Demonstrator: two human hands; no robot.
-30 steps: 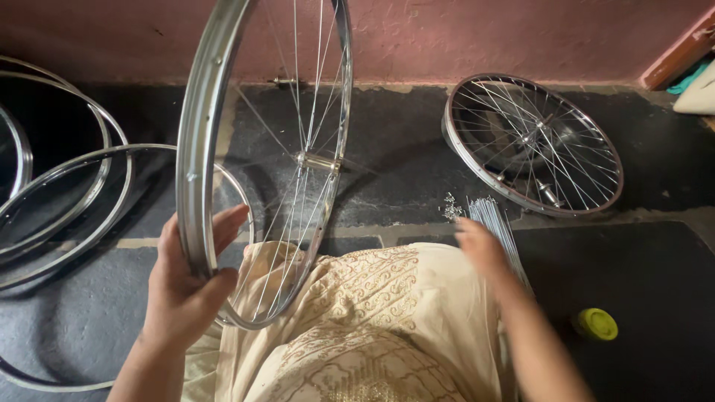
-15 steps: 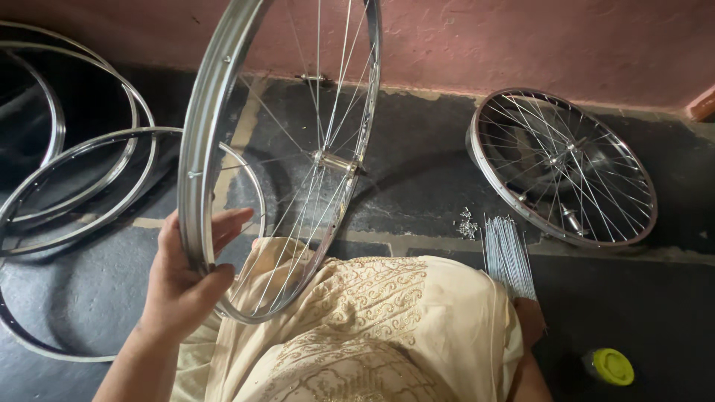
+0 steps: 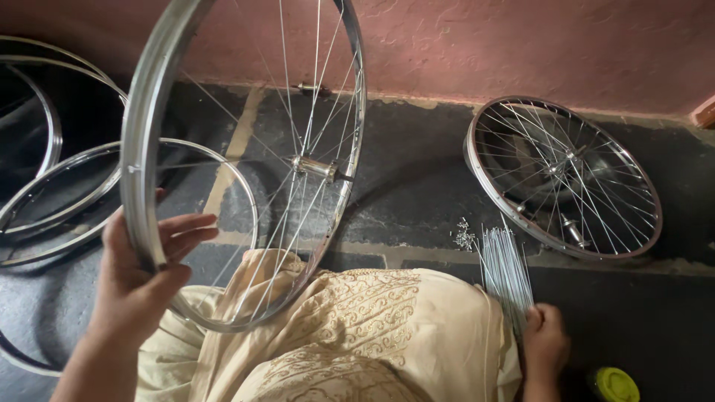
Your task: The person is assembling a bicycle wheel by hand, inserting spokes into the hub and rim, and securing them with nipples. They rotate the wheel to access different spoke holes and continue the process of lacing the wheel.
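Note:
My left hand (image 3: 141, 275) grips the near rim of a silver bicycle wheel (image 3: 138, 164), which stands upright on my lap over beige embroidered cloth (image 3: 357, 327). The wheel has a metal hub (image 3: 316, 167) and only some of its spokes. My right hand (image 3: 545, 344) rests low on the floor at the near end of a bundle of loose steel spokes (image 3: 505, 264), fingers curled on them.
A finished spoked wheel (image 3: 562, 175) lies flat on the dark floor at the right. Several bare rims (image 3: 52, 201) are stacked at the left. A small pile of spoke nipples (image 3: 465, 237) lies by the bundle. A yellow-green lid (image 3: 617, 383) sits at the bottom right. A pink wall runs behind.
My right hand has drawn back down along the spoke bundle to its near end. The view has shifted, and the wheel in my left hand has tilted slightly.

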